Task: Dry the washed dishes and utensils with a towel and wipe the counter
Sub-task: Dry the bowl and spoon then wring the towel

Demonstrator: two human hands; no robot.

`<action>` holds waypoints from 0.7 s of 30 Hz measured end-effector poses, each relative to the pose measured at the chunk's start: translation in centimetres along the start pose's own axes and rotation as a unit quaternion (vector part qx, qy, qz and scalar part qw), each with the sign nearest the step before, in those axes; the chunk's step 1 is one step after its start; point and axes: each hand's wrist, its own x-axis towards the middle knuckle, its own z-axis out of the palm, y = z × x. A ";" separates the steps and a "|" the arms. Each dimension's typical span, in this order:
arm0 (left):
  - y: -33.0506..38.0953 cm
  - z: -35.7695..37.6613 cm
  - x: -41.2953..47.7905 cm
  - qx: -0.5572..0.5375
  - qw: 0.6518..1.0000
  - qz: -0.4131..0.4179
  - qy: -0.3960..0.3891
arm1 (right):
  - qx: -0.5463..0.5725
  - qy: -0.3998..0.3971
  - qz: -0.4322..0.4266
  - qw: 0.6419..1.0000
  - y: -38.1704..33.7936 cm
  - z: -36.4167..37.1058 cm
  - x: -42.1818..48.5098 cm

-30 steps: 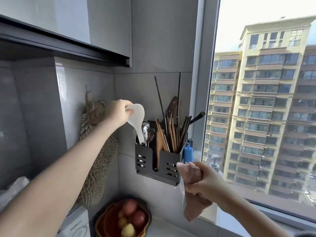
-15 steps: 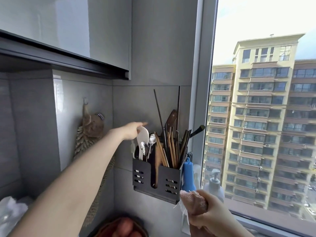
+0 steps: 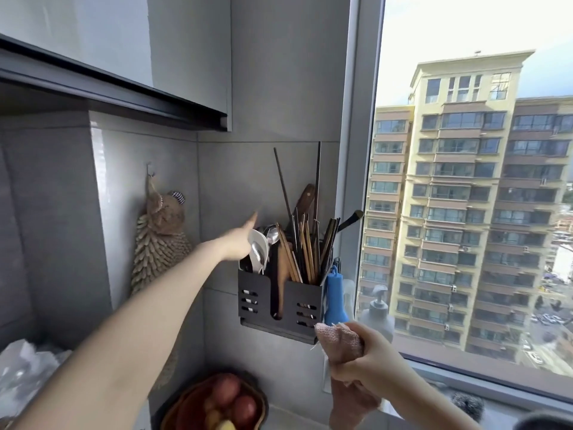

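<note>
Right hand [image 3: 369,364] bunches the pink towel [image 3: 339,338] just below the wall rack [image 3: 263,302], left hand [image 3: 237,240], fingers straight, touches the white rice scoop [image 3: 259,243] in the rack's left slot: best nudged upright & steady, w/ towel kept clear.

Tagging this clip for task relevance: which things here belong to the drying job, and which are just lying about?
Job: pink towel gripped in right hand; white rice paddle in black utensil holder, by the open left hand; spoons; chopsticks.
Lying about: hanging plush towel; fruit bowl; soap pump bottle; blue-handled tool.
</note>
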 end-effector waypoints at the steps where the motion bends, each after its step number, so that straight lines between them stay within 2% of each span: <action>1: 0.3 -0.1 -0.3 -0.033 0.999 -0.008 0.026 | 0.004 0.005 -0.002 1.000 -0.3 -0.3 -0.5; 3: 1.0 -0.9 -1.3 -0.101 0.988 -0.014 0.118 | 0.024 0.013 -0.005 1.000 -1.0 -1.4 -1.8; 6: 2.1 -2.0 -3.6 -0.159 0.947 -0.014 0.280 | 0.058 0.036 -0.005 0.998 -1.5 -3.6 -4.2; 8: 4.0 -1.4 -6.6 -0.173 0.924 0.021 0.341 | 0.070 0.047 -0.001 0.996 -1.0 -5.1 -6.0; 9: 5.4 -0.6 -8.5 -0.182 0.919 0.055 0.346 | 0.072 0.053 0.001 0.996 -0.6 -6.0 -7.1; 11: 8.2 1.5 -12.8 -0.212 0.916 0.136 0.311 | 0.042 0.061 -0.010 0.997 0.2 -7.4 -9.7; 15: 14.0 6.7 -19.9 -0.285 0.916 0.239 0.147 | -0.026 0.097 -0.020 0.995 3.1 -10.2 -16.1; 18: 18.6 10.4 -24.0 -0.301 0.908 0.288 0.050 | -0.005 0.116 -0.022 0.993 5.4 -12.4 -21.0; 21: 24.3 14.2 -28.5 -0.318 0.884 0.340 -0.046 | 0.060 0.120 -0.014 0.991 8.2 -15.5 -26.9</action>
